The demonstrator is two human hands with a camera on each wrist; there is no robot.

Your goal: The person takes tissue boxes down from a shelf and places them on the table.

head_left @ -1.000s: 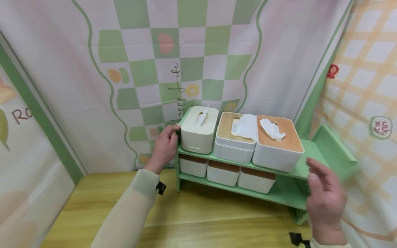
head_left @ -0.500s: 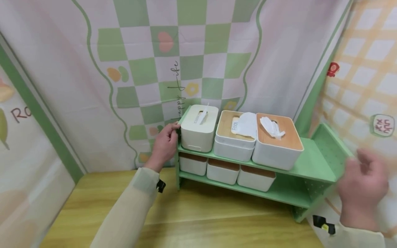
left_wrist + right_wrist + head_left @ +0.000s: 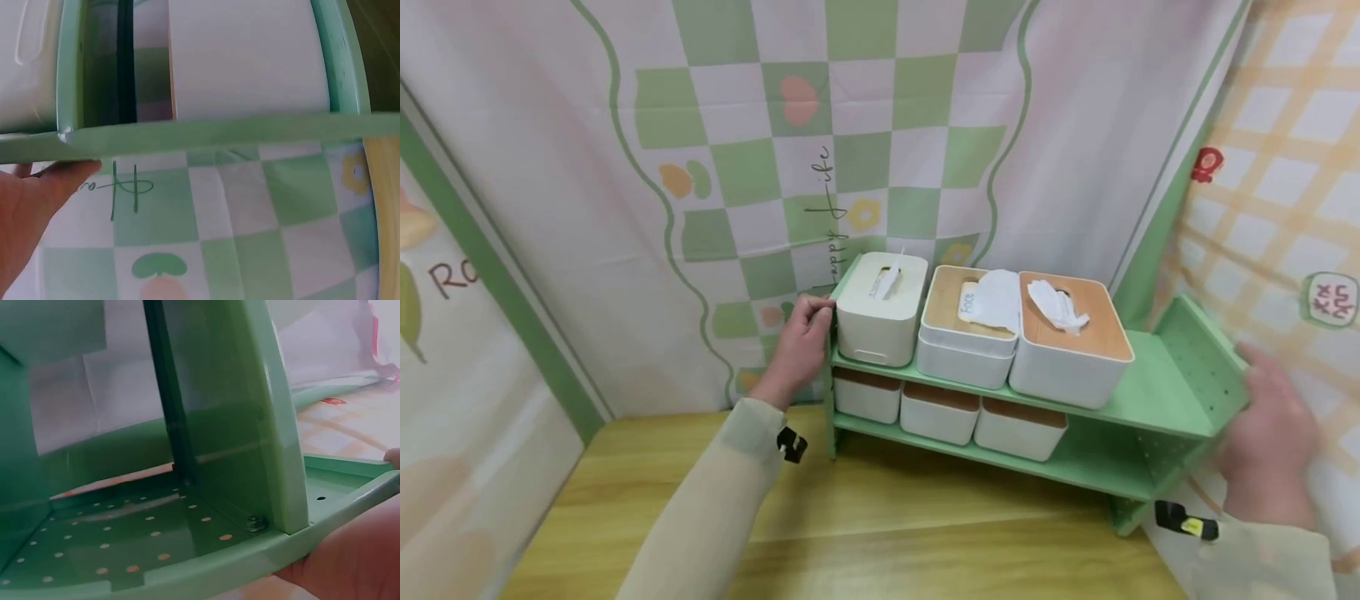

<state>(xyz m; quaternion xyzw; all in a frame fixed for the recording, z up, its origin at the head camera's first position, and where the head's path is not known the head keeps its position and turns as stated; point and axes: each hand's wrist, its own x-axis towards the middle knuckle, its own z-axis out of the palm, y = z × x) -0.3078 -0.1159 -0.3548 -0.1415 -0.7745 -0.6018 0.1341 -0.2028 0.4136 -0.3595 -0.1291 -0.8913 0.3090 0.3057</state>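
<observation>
A green two-tier shelf (image 3: 1157, 383) stands on the table. My left hand (image 3: 801, 346) grips its left side panel, thumb and fingers at the panel's edge; in the left wrist view the left hand (image 3: 22, 219) reaches in from the left. My right hand (image 3: 1270, 425) holds the tilted right side panel (image 3: 1202, 358) from outside, and the perforated panel (image 3: 187, 575) crosses the right wrist view. On the upper tier sit a cream tissue box (image 3: 876, 337), a light-wood-lidded tissue box (image 3: 966, 367) marked "Face", and an orange-brown-lidded tissue box (image 3: 1067, 375).
Three white boxes with wood-coloured tops, including one on the right (image 3: 1018, 433), stand on the lower tier. The wood-grain table (image 3: 925, 525) lies in front. Behind hangs a checked curtain (image 3: 865, 100), and an orange-plaid cloth (image 3: 1300, 100) hangs at the right.
My right hand has moved right, from in front of the shelf to beyond its right end, then back in to the side panel. The left hand has stayed at the left panel.
</observation>
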